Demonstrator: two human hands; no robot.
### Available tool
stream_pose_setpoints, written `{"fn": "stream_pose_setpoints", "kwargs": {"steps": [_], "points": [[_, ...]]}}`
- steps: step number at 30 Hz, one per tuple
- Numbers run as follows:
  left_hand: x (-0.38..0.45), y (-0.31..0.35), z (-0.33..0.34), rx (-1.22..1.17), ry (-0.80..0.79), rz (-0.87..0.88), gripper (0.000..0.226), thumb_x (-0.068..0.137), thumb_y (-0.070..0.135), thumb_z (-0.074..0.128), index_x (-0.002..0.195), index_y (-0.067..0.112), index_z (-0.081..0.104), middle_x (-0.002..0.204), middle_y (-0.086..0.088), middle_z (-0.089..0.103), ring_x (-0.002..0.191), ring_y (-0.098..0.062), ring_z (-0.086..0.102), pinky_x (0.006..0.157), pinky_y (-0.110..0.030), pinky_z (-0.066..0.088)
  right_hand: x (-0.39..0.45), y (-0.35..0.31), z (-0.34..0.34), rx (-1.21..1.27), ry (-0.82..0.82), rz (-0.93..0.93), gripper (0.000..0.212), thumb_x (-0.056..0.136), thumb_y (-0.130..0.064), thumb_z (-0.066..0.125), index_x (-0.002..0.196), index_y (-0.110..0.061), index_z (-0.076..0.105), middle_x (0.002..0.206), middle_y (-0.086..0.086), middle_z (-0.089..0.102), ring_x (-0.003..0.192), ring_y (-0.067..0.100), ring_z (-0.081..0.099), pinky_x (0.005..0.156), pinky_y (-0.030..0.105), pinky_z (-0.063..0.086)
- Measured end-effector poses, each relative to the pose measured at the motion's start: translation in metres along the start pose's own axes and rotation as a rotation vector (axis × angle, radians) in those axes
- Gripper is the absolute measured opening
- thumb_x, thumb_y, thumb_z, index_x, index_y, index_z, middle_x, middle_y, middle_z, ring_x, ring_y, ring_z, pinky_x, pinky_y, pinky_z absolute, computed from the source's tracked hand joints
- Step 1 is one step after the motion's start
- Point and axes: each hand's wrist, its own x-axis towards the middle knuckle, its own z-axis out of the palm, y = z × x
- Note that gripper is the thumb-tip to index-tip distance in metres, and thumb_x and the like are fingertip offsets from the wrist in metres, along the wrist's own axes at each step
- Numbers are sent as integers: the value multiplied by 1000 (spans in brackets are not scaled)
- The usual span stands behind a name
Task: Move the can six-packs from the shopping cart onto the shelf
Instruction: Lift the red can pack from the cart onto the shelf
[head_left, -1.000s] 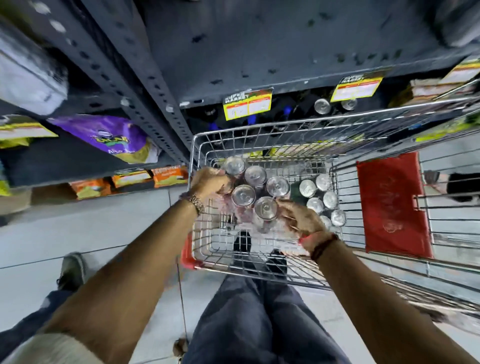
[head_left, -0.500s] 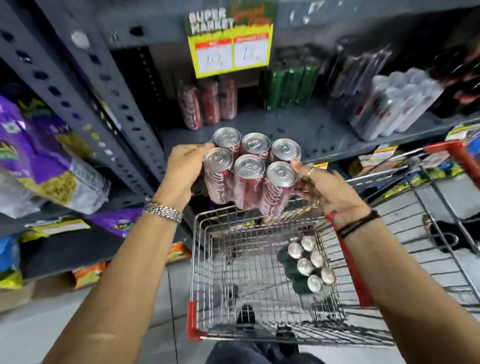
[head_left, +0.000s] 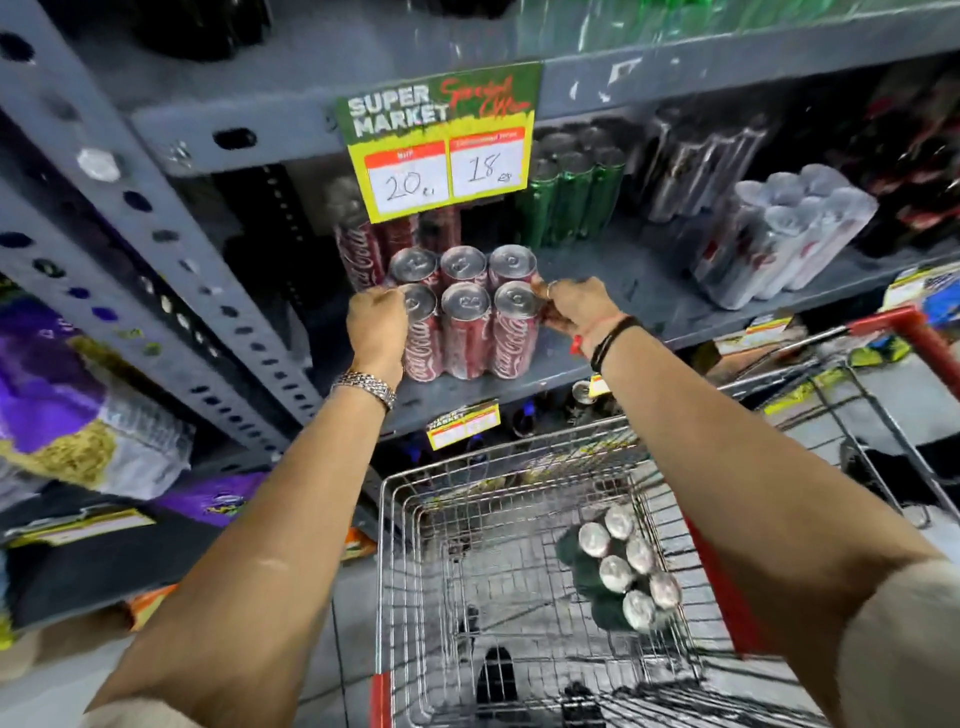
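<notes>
A red six-pack of cans (head_left: 467, 322) stands upright near the front edge of the grey shelf (head_left: 613, 291). My left hand (head_left: 376, 327) grips its left side and my right hand (head_left: 574, 309) grips its right side. Just behind it stand more red cans (head_left: 358, 249). Below, the wire shopping cart (head_left: 400, 571) holds a green six-pack (head_left: 618, 571) lying on its right side of the basket.
A yellow price sign (head_left: 441, 140) hangs from the shelf above. Green cans (head_left: 571, 197) and a white six-pack (head_left: 784, 239) stand further right on the same shelf. Purple bags (head_left: 57, 415) fill the left bay. The perforated upright (head_left: 171, 260) runs diagonally at left.
Both hands lifted the red six-pack out of the cart, carried it forward and set it down on the shelf. The green six-pack stayed in the cart.
</notes>
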Motion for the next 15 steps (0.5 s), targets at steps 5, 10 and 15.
{"fn": "stream_pose_setpoints", "kwargs": {"steps": [5,10,15], "points": [[-9,-22,-7,-15,-105,14,37,85,27,50,119,16,62,119,1,64,106,-12,60,94,-29,48,-2,13,-16,62,-35,5,17,87,-16,55,102,-8,58,74,4,59,62,14,58,56,29,58],[-49,-63,-4,-132,-8,41,20,81,20,45,90,34,58,101,2,60,100,-15,58,101,-50,47,-17,78,-66,75,-8,141,20,92,-16,42,80,-20,57,79,-3,58,71,9,57,72,30,51],[-112,-122,48,16,-171,-109,22,87,13,48,101,25,59,107,2,59,98,-14,55,99,-45,47,-30,192,-151,-33,261,309,13,81,-15,49,75,-13,60,64,-1,49,42,3,46,45,15,36]]}}
